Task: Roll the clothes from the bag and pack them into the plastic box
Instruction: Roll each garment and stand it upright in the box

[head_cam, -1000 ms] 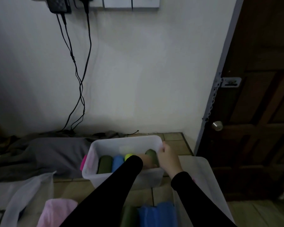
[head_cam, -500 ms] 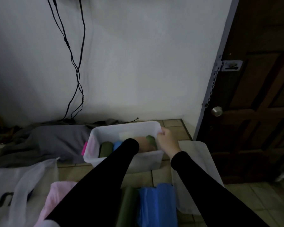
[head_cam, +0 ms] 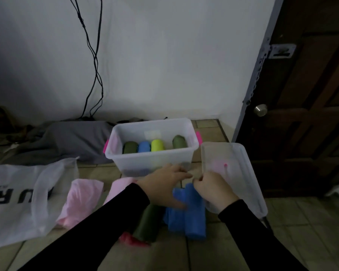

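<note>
The left hand [head_cam: 164,182] lies flat with fingers straight over the top of the blue roll [head_cam: 192,212] on the floor; the right hand [head_cam: 211,187] pinches that roll's upper end. Beyond them the box [head_cam: 151,159] holds four rolls. Its lid [head_cam: 243,173] lies to the right, the bag [head_cam: 18,198] to the left, pink clothes [head_cam: 80,200] between.

Home room, tiled floor [head_cam: 311,227], wooden door [head_cam: 311,114], wall cables [head_cam: 95,55]
</note>
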